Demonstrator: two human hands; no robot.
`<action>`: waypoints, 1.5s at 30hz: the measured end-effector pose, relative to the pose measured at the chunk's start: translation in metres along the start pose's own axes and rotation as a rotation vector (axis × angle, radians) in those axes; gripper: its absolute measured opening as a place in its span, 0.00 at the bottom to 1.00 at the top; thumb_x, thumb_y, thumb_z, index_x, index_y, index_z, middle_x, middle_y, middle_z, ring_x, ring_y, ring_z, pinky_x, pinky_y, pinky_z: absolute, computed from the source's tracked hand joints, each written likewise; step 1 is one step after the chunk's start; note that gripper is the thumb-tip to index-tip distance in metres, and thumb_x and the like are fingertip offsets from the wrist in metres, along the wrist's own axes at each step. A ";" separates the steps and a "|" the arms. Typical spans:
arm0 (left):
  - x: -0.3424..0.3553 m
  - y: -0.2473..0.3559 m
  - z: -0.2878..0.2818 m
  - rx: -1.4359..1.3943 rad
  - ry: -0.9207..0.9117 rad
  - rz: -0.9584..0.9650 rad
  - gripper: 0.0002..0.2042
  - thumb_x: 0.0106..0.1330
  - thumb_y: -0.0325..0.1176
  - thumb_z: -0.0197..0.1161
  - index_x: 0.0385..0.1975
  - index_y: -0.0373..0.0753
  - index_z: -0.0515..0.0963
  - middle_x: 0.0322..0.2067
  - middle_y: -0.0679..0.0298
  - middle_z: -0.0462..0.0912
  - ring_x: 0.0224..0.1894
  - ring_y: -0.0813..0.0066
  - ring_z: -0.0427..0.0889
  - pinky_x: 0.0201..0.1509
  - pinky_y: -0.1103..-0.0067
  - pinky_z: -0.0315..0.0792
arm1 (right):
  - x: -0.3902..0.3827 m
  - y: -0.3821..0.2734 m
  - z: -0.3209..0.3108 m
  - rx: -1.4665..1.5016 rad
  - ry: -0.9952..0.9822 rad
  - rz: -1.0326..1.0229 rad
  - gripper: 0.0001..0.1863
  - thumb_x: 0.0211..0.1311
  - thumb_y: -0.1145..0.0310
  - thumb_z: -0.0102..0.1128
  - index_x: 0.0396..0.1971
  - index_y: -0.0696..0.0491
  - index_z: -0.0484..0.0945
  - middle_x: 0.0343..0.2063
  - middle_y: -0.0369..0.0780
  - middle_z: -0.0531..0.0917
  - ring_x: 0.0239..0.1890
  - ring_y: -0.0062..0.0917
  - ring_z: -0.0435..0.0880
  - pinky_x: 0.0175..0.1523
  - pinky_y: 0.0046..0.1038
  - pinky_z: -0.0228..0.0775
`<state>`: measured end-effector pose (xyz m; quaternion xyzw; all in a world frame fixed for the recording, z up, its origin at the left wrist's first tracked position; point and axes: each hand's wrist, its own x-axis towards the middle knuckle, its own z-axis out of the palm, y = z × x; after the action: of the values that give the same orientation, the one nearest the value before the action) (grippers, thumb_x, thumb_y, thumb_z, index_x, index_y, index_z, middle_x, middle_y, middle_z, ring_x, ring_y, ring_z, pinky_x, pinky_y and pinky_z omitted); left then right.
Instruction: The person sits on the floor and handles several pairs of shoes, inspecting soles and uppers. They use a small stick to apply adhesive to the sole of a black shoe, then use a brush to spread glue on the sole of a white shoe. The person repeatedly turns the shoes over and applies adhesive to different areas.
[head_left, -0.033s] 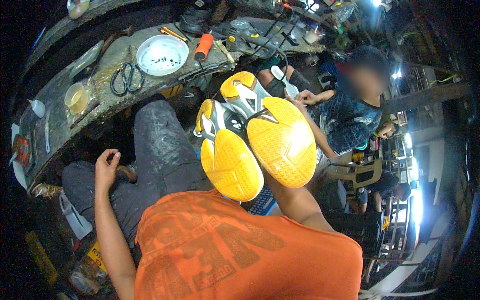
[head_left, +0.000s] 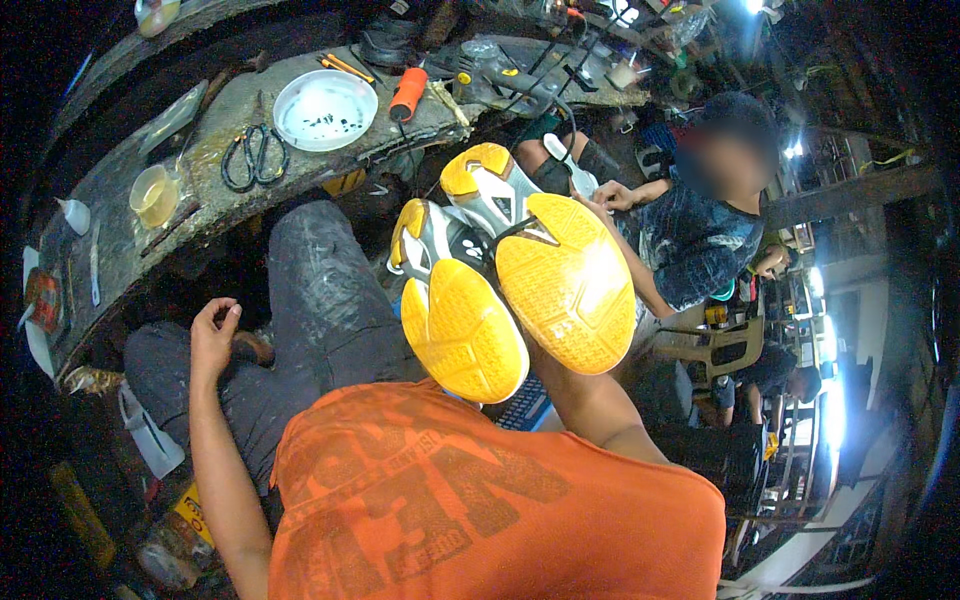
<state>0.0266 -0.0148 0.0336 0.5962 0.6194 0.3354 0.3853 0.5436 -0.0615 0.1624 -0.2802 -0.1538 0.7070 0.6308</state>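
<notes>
A pair of sneakers [head_left: 466, 330] with glossy yellow soles and grey-white uppers is held up in front of my chest, soles turned toward me. My right forearm [head_left: 590, 405] reaches behind them. The hand itself is hidden by the shoes, which it appears to hold from the far side. My left hand [head_left: 212, 340] rests near my dark-trousered knee, fingers loosely bent and nothing in them.
Along the worn bench [head_left: 215, 190] are a white bowl [head_left: 325, 105] with small dark bits, scissors [head_left: 254, 158], an orange-handled tool [head_left: 407, 94] and a yellowish plastic cup [head_left: 155, 197]. Another person [head_left: 700, 230] sits at the right, holding a white piece [head_left: 570, 165].
The sneakers have shifted very slightly to the right. My left hand has stayed where it was.
</notes>
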 end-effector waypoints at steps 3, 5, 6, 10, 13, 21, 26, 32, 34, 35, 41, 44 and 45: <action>0.000 -0.001 0.001 -0.033 -0.009 -0.015 0.12 0.68 0.35 0.66 0.42 0.32 0.83 0.32 0.66 0.83 0.33 0.79 0.77 0.41 0.79 0.72 | 0.001 -0.001 0.003 -0.006 0.006 0.010 0.11 0.70 0.72 0.52 0.49 0.52 0.76 0.47 0.39 0.84 0.48 0.30 0.84 0.54 0.34 0.78; 0.000 -0.001 0.001 -0.013 0.007 -0.015 0.12 0.68 0.34 0.66 0.42 0.32 0.83 0.32 0.65 0.83 0.33 0.79 0.77 0.42 0.79 0.72 | 0.001 -0.003 0.006 -0.013 0.008 0.013 0.11 0.70 0.72 0.52 0.49 0.52 0.76 0.47 0.39 0.84 0.48 0.31 0.84 0.54 0.34 0.78; 0.000 -0.001 0.001 -0.018 0.014 0.013 0.12 0.68 0.35 0.66 0.42 0.32 0.83 0.31 0.65 0.83 0.33 0.79 0.77 0.41 0.79 0.72 | -0.001 -0.007 0.008 -0.025 0.012 0.009 0.11 0.70 0.72 0.52 0.49 0.52 0.76 0.47 0.39 0.84 0.48 0.31 0.84 0.54 0.34 0.79; -0.001 0.003 0.001 -0.009 0.015 0.011 0.12 0.67 0.35 0.67 0.42 0.32 0.82 0.29 0.65 0.83 0.32 0.78 0.77 0.40 0.78 0.73 | -0.003 -0.025 0.018 -0.063 0.015 -0.008 0.11 0.70 0.72 0.52 0.49 0.52 0.76 0.47 0.39 0.84 0.48 0.31 0.84 0.54 0.35 0.79; -0.002 0.008 -0.001 0.002 0.004 -0.005 0.13 0.67 0.36 0.67 0.43 0.33 0.82 0.29 0.64 0.82 0.31 0.77 0.77 0.39 0.77 0.73 | -0.003 -0.030 0.021 -0.078 0.017 -0.006 0.11 0.70 0.71 0.52 0.49 0.52 0.76 0.47 0.39 0.84 0.48 0.31 0.84 0.54 0.35 0.79; -0.006 0.016 -0.004 0.031 0.021 0.046 0.13 0.68 0.38 0.66 0.43 0.33 0.82 0.30 0.61 0.83 0.31 0.73 0.78 0.40 0.73 0.73 | -0.002 -0.001 0.018 -0.092 0.026 0.064 0.11 0.70 0.71 0.52 0.50 0.52 0.76 0.48 0.39 0.84 0.49 0.31 0.84 0.53 0.35 0.80; -0.006 0.017 -0.003 0.040 0.022 0.006 0.13 0.68 0.37 0.65 0.43 0.32 0.82 0.30 0.61 0.83 0.31 0.73 0.78 0.40 0.74 0.73 | -0.001 -0.015 0.027 -0.122 0.021 0.066 0.11 0.70 0.71 0.52 0.50 0.51 0.76 0.48 0.39 0.84 0.49 0.32 0.84 0.53 0.36 0.80; -0.004 0.015 -0.003 0.010 0.001 0.025 0.13 0.68 0.37 0.66 0.42 0.32 0.82 0.30 0.61 0.83 0.32 0.73 0.78 0.40 0.74 0.74 | -0.006 0.005 0.025 -0.103 0.026 0.123 0.11 0.70 0.71 0.52 0.50 0.51 0.76 0.48 0.40 0.84 0.49 0.32 0.84 0.53 0.36 0.80; -0.004 0.015 -0.002 0.020 0.012 0.024 0.13 0.68 0.36 0.66 0.42 0.32 0.82 0.31 0.61 0.84 0.32 0.73 0.79 0.41 0.74 0.74 | -0.008 0.013 0.023 -0.076 0.027 0.144 0.11 0.70 0.71 0.52 0.50 0.51 0.76 0.48 0.40 0.84 0.49 0.32 0.84 0.52 0.36 0.81; -0.004 0.014 -0.002 0.025 0.016 0.024 0.13 0.68 0.36 0.66 0.42 0.32 0.82 0.31 0.61 0.84 0.32 0.73 0.79 0.41 0.74 0.74 | -0.009 0.017 0.022 -0.070 0.029 0.151 0.11 0.70 0.71 0.52 0.50 0.51 0.76 0.48 0.40 0.84 0.49 0.32 0.84 0.52 0.36 0.81; -0.003 0.012 -0.002 0.018 0.018 0.022 0.13 0.68 0.37 0.66 0.42 0.32 0.82 0.33 0.60 0.86 0.32 0.74 0.80 0.41 0.75 0.74 | -0.011 0.024 0.026 -0.038 0.025 0.165 0.11 0.70 0.70 0.52 0.50 0.51 0.76 0.48 0.40 0.84 0.49 0.33 0.84 0.52 0.37 0.81; -0.003 0.011 -0.002 0.038 0.025 0.021 0.13 0.68 0.37 0.66 0.42 0.32 0.83 0.32 0.61 0.85 0.31 0.75 0.79 0.41 0.75 0.74 | -0.013 0.025 0.027 -0.036 0.030 0.165 0.11 0.70 0.70 0.52 0.50 0.51 0.76 0.48 0.40 0.84 0.49 0.33 0.84 0.52 0.37 0.81; -0.003 0.011 -0.002 0.033 0.017 0.023 0.13 0.68 0.37 0.66 0.42 0.32 0.83 0.32 0.62 0.85 0.31 0.75 0.79 0.40 0.76 0.74 | -0.014 0.025 0.027 -0.038 0.028 0.166 0.11 0.70 0.70 0.52 0.50 0.51 0.76 0.48 0.40 0.84 0.50 0.33 0.84 0.52 0.37 0.81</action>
<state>0.0298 -0.0166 0.0444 0.6069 0.6211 0.3345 0.3662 0.5082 -0.0752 0.1723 -0.3137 -0.1346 0.7498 0.5669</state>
